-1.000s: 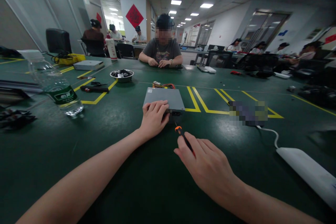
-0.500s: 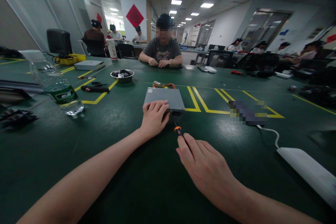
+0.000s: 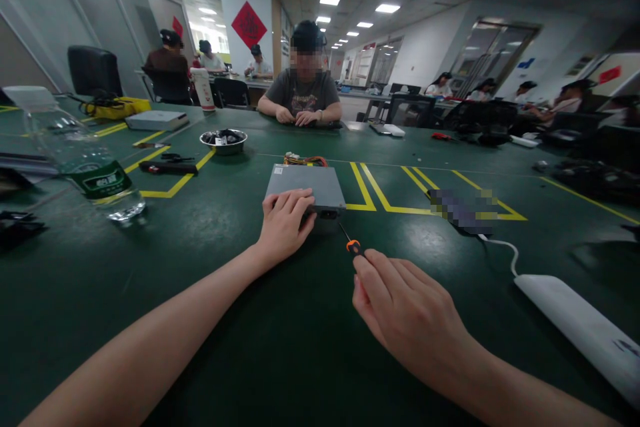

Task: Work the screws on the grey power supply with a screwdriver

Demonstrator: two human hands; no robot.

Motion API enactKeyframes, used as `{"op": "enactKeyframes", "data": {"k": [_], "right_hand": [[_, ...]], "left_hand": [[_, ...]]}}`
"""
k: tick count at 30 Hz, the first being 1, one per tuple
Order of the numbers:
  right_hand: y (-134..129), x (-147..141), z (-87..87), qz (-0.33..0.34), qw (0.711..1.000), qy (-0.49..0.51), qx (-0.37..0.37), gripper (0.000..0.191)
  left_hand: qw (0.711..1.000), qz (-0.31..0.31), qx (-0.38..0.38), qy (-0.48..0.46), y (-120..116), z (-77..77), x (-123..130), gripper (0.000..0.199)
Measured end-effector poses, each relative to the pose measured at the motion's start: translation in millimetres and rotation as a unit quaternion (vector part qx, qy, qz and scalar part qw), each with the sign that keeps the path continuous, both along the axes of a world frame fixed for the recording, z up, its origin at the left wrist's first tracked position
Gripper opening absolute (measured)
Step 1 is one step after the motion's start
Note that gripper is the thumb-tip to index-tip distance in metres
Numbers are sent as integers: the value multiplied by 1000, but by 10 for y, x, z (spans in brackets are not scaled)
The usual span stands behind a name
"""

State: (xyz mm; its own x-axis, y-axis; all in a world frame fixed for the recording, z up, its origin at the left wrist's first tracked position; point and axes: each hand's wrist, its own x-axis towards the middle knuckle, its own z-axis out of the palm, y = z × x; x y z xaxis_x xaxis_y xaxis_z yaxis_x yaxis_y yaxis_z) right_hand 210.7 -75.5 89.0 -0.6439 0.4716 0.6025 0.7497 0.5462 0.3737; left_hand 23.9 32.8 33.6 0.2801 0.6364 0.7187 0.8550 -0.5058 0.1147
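Observation:
A grey metal computer power supply [image 3: 320, 183] lies on the green table, its socket side facing me. My left hand [image 3: 286, 219] grips its near left edge, fingers over the top and thumb at the front face. Behind the box, a bundle of coloured wires [image 3: 304, 160] sticks out. My right hand [image 3: 407, 293] is closed around the handle of a screwdriver [image 3: 354, 247] with an orange and black grip. Its thin shaft points up and left, the tip close to the right front corner of the power supply; whether it touches cannot be made out.
To the left stand a water bottle [image 3: 95, 177] and a steel bowl [image 3: 224, 149] of small dark parts. A black tool [image 3: 169, 167] lies between yellow tape lines. On the right, a white power bank [image 3: 570, 327] is cabled to a blurred-out phone [image 3: 457, 210]. Across the table sits a person [image 3: 303, 90].
My right hand has shifted right, and the screwdriver tip has moved from below the socket toward the box's right corner. My left hand keeps its grip. The whole view has shifted slightly.

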Motion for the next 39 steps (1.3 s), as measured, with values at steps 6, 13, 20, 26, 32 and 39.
{"op": "enactKeyframes", "data": {"k": [6, 13, 20, 26, 32, 39], "right_hand": [[24, 28, -16, 0, 1000, -2, 4, 18], [18, 33, -5, 3, 1000, -2, 7, 17], [44, 29, -25, -6, 1000, -5, 9, 17], [-16, -2, -22, -41, 999, -27, 6, 18], [-105, -45, 7, -77, 993, -85, 17, 26], [-107, -50, -30, -116, 987, -112, -14, 20]], "left_hand": [[1000, 1, -5, 0, 2, 11, -10, 20], [1000, -4, 2, -8, 18, -10, -8, 20], [1000, -1, 0, -6, 21, -20, -1, 19], [1000, -3, 0, -3, 15, -15, -10, 20], [1000, -4, 1, 0, 16, -24, -7, 21], [1000, -8, 0, -2, 5, -22, -8, 23]]}}
